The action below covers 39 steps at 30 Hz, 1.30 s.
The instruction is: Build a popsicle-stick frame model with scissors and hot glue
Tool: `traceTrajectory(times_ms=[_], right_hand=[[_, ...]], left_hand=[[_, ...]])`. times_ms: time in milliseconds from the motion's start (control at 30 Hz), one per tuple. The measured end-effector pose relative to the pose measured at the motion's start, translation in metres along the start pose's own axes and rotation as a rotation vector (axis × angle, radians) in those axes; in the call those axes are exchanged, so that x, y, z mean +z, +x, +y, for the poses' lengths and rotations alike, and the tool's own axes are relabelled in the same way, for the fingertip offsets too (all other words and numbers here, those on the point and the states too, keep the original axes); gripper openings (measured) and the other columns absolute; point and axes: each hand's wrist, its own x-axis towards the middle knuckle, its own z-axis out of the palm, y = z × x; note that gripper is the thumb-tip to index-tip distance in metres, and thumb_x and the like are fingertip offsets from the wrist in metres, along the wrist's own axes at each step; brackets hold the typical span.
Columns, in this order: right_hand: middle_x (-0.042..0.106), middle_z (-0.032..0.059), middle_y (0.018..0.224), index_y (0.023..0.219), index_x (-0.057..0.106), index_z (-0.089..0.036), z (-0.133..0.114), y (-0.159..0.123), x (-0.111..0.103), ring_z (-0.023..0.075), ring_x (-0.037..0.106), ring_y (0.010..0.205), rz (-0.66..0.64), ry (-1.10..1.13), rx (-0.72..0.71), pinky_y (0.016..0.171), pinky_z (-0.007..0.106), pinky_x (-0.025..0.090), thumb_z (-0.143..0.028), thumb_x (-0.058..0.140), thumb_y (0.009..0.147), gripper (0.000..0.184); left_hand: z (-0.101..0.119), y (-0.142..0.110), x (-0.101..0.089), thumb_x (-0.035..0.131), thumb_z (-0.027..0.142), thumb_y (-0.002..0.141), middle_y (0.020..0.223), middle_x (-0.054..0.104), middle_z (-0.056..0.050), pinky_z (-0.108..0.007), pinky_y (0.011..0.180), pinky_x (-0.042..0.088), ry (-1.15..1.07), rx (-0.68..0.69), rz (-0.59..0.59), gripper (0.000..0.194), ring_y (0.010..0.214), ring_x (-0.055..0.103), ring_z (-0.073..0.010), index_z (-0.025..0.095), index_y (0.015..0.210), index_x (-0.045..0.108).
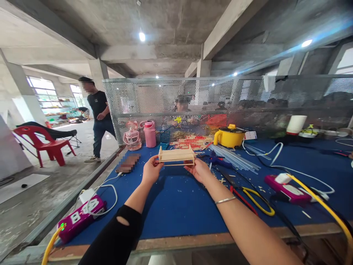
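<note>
A small frame of pale wooden sticks (177,156) is held level above the blue tabletop, one hand at each end. My left hand (151,170) is closed on its left end, thumb near the upper edge. At the right end, my right hand (199,170) grips it with the fingers partly beneath. A heap of loose wooden sticks (190,142) lies just behind the frame. To the right of my right hand is a blue glue gun (219,160), with clear glue sticks (238,159) beyond it.
Yellow-handled scissors (261,201), a yellow pot (231,137), pink bottles (150,134) and a phone (128,163) lie or stand around. Purple power strips (82,217) with cords flank both sides. A perforated metal screen (154,97) edges the back. One person (99,114) walks at left.
</note>
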Motion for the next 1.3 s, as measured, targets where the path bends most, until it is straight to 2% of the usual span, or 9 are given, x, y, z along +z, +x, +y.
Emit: traceTrajectory(times_ms=[167, 300, 467, 567, 700, 933, 1033, 1133, 1300], right_hand=[[0.059, 0.0084, 0.114, 0.116, 0.054, -0.018, 0.0, -0.004, 0.003, 0.0186, 0.06, 0.094, 0.122, -0.318, 0.008, 0.079, 0.038, 0.052, -0.039, 0.048, 0.091, 0.034], [0.063, 0.0088, 0.105, 0.105, 0.06, -0.019, -0.006, -0.007, 0.003, 0.0189, 0.063, 0.084, 0.087, -0.526, -0.086, 0.06, 0.029, 0.053, -0.05, 0.04, 0.089, 0.039], [0.066, 0.0095, 0.099, 0.094, 0.063, -0.018, -0.007, -0.008, 0.002, 0.0192, 0.064, 0.08, 0.051, -0.764, -0.213, 0.056, 0.026, 0.051, -0.047, 0.038, 0.089, 0.039], [0.065, 0.009, 0.097, 0.102, 0.06, -0.016, -0.008, -0.008, 0.001, 0.017, 0.064, 0.076, 0.05, -0.899, -0.236, 0.059, 0.028, 0.052, -0.044, 0.031, 0.094, 0.041], [0.06, 0.0074, 0.111, 0.114, 0.056, -0.016, -0.011, -0.008, -0.002, 0.0176, 0.061, 0.092, 0.036, -1.125, -0.249, 0.079, 0.038, 0.052, -0.036, 0.05, 0.09, 0.031], [0.056, 0.0081, 0.118, 0.117, 0.054, -0.018, -0.01, -0.006, -0.012, 0.0195, 0.058, 0.1, 0.048, -1.457, -0.19, 0.083, 0.04, 0.05, -0.034, 0.054, 0.089, 0.033], [0.057, 0.0083, 0.118, 0.118, 0.054, -0.017, -0.01, -0.007, -0.013, 0.0197, 0.058, 0.1, 0.059, -1.5, -0.171, 0.083, 0.041, 0.051, -0.034, 0.054, 0.088, 0.034], [0.057, 0.0083, 0.118, 0.118, 0.053, -0.017, -0.013, -0.009, -0.013, 0.0198, 0.058, 0.1, 0.111, -1.503, -0.175, 0.083, 0.041, 0.051, -0.034, 0.054, 0.088, 0.034], [0.056, 0.0084, 0.118, 0.118, 0.053, -0.017, -0.024, -0.011, -0.015, 0.0197, 0.058, 0.099, 0.221, -1.49, -0.203, 0.083, 0.041, 0.051, -0.034, 0.053, 0.089, 0.034]], left_hand=[[0.0, 0.001, -0.003, 0.074, 0.028, 0.06, 0.07, 0.068, -0.002, -0.022, 0.053, 0.04, -0.003, -0.026, 0.041, 0.048, 0.058, 0.058, -0.0116, 0.014, 0.105, 0.063], [0.006, 0.0, -0.001, 0.073, 0.033, 0.062, 0.078, 0.069, -0.006, -0.023, 0.055, 0.044, -0.045, -0.044, 0.082, 0.046, 0.063, 0.061, -0.0133, 0.012, 0.102, 0.063], [0.011, 0.0, 0.001, 0.07, 0.044, 0.064, 0.088, 0.07, -0.01, -0.026, 0.061, 0.049, -0.096, -0.072, 0.083, 0.048, 0.072, 0.067, -0.017, 0.013, 0.099, 0.062], [0.01, 0.001, 0.002, 0.068, 0.046, 0.067, 0.093, 0.07, -0.01, -0.026, 0.062, 0.05, -0.076, -0.059, 0.061, 0.049, 0.075, 0.068, -0.0173, 0.014, 0.103, 0.059], [0.0, 0.006, -0.005, 0.067, 0.039, 0.068, 0.09, 0.07, -0.008, -0.025, 0.063, 0.049, 0.04, -0.03, 0.047, 0.041, 0.076, 0.067, -0.0171, 0.015, 0.1, 0.06], [-0.016, 0.01, -0.024, 0.077, 0.014, 0.054, 0.065, 0.068, -0.002, -0.029, 0.071, 0.05, 0.32, -0.124, -0.145, 0.019, 0.066, 0.064, -0.0177, 0.016, 0.069, 0.067], [-0.016, 0.012, -0.029, 0.07, 0.024, 0.072, 0.092, 0.068, -0.006, -0.034, 0.078, 0.051, 0.377, -0.185, -0.156, 0.023, 0.083, 0.063, -0.0188, 0.014, 0.093, 0.066], [-0.014, 0.015, -0.036, 0.054, 0.032, 0.088, 0.115, 0.058, -0.009, -0.041, 0.082, 0.051, 0.416, -0.256, -0.103, 0.033, 0.098, 0.059, -0.0201, 0.015, 0.116, 0.054], [-0.009, 0.018, -0.046, 0.053, 0.033, 0.088, 0.116, 0.057, -0.009, -0.041, 0.083, 0.051, 0.494, -0.244, 0.015, 0.033, 0.098, 0.059, -0.0203, 0.015, 0.116, 0.054]])
